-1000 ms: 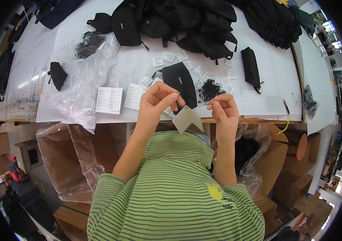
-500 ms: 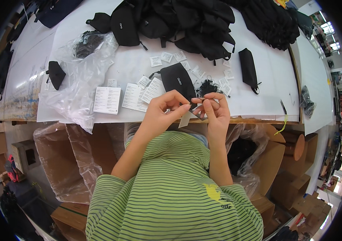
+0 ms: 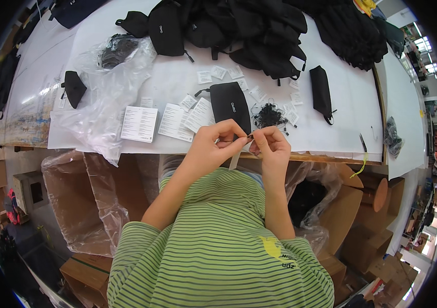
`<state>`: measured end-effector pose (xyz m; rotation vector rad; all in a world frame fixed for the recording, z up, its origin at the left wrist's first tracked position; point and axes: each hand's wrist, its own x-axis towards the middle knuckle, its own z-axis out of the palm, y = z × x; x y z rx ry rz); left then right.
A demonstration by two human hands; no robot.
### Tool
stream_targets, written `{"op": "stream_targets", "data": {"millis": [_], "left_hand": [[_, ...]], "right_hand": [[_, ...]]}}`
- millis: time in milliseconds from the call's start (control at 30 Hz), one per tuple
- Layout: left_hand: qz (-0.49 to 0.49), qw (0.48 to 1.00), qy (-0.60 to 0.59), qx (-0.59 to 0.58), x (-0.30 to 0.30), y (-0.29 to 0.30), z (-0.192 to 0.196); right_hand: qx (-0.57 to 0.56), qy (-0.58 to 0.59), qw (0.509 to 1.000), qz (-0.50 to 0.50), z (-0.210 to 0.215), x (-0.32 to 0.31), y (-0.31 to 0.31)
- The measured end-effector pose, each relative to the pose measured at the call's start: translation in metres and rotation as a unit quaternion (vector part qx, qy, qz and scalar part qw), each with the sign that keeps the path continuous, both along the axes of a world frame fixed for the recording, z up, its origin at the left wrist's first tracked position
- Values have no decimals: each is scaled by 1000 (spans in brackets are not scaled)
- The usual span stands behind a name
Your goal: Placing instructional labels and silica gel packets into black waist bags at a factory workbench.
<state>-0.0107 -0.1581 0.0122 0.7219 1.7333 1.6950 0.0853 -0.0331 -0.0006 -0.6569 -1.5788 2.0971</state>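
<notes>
White tag (image 3: 234, 161) hangs just below my left hand (image 3: 212, 146) and right hand (image 3: 274, 150), which I see pinched narrowly on a dark string (image 3: 250, 137); black pouch (image 3: 229, 100) lies just beyond.

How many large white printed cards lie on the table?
3 visible: a left card, then a middle card and right card overlapping near the left hand. More may be hidden underneath.

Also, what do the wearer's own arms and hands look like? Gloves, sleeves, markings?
Left hand and right hand: bare, no gloves, no watch or bracelet visible. Both forearms uncovered. Short, loose sleeves, green with thin dark stripes, matching the shirt. No cables or markings seen on the arms.
</notes>
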Motion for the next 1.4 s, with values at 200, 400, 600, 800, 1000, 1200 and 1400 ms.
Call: {"op": "stream_targets", "data": {"millis": [200, 400, 600, 800, 1000, 1200, 1400], "left_hand": [[1, 1000, 19, -16, 0, -1, 3], [0, 1000, 22, -18, -2, 0, 3], [-14, 999, 31, -28, -2, 1, -1], [-4, 999, 22, -34, -2, 2, 6], [-12, 999, 20, -30, -2, 3, 1], [-14, 999, 28, -43, -3, 5, 3], [-39, 991, 113, -58, 21, -7, -4]], "right_hand": [[50, -33, 998, -2, 0, 2, 4], [75, -32, 997, -11, -1, 0, 6], [81, -49, 995, 5, -3, -1, 9], [77, -34, 996, 11, -4, -1, 12], [100, -39, 994, 12, -6, 0, 13], [191, -57, 979, 44, 5, 0, 15], [227, -44, 949, 214, 3, -23, 45]]}}
